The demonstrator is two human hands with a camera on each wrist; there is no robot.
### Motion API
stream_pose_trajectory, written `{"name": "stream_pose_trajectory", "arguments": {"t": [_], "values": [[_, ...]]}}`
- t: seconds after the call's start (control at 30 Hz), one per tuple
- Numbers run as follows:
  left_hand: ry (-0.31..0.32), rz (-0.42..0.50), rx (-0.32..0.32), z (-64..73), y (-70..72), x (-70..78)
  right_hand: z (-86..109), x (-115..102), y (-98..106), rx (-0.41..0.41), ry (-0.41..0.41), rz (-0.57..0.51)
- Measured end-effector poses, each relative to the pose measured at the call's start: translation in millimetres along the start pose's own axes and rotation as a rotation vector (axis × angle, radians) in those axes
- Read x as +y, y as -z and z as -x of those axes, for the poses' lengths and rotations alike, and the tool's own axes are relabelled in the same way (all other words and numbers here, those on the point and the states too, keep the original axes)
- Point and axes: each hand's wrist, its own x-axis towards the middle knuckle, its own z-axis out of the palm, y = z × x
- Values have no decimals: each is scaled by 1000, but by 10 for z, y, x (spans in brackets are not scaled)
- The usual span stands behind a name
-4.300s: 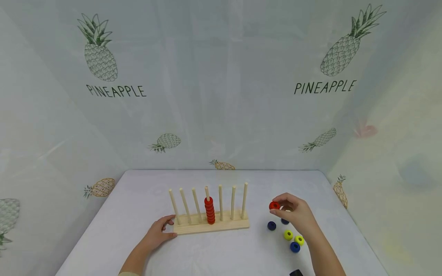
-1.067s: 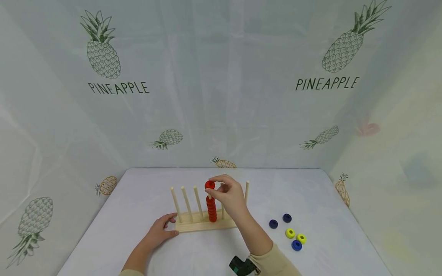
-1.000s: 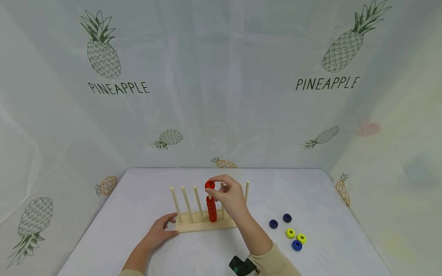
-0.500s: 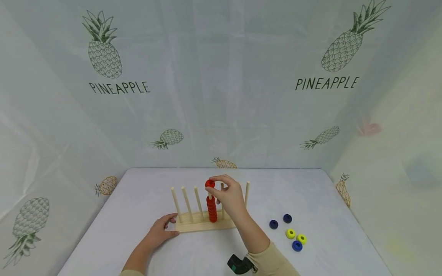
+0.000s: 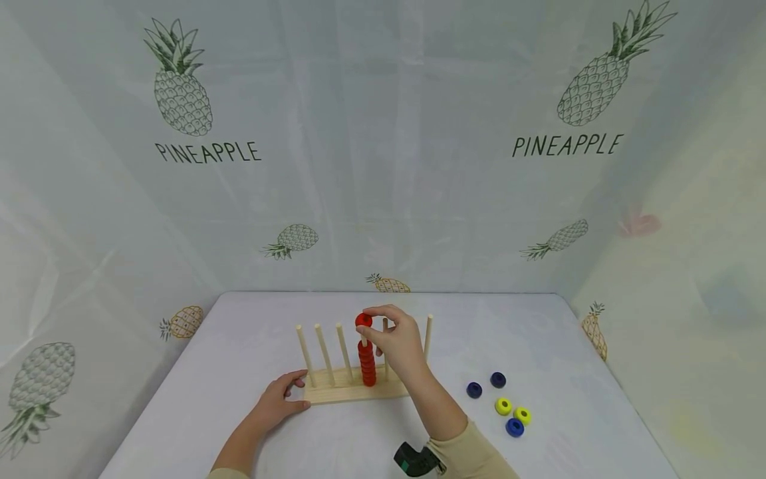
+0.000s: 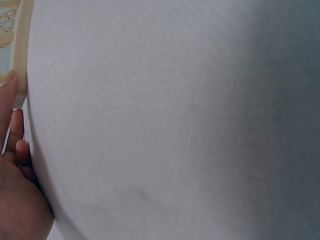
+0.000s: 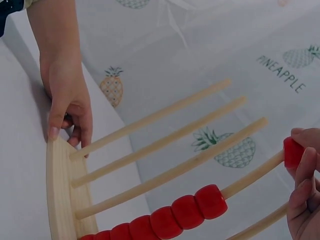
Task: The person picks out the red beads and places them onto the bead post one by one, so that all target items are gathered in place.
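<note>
My right hand (image 5: 401,342) pinches a red bead (image 5: 363,320) between thumb and fingers at the top of the middle peg. The right wrist view shows this bead meeting the peg's tip; whether the peg has entered its hole, I cannot tell. Lower on that peg sits a stack of red beads (image 7: 165,222), with bare wood between. The wooden peg stand (image 5: 335,394) has a row of upright pegs, some partly hidden behind my right hand. My left hand (image 5: 275,402) holds the stand's left end, thumb in front and fingers behind, also seen in the left wrist view.
To the right of the stand, loose beads lie on the white table (image 5: 287,442): two dark blue beads (image 5: 474,390), two yellow beads (image 5: 503,406) and a brighter blue bead (image 5: 514,427). A pineapple-printed curtain (image 5: 383,166) rises behind the table.
Since the oldest frame, my right hand has carried the red bead leftward from near the loose beads to the middle peg's top. Over the last second, both hands have stayed almost still.
</note>
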Motion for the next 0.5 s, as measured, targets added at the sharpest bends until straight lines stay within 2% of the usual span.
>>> {"name": "stream_pose_trajectory", "arguments": {"t": [0.5], "values": [[20, -19, -5, -39, -13, -31, -18, 3, -15, -1, -9, 18]]}}
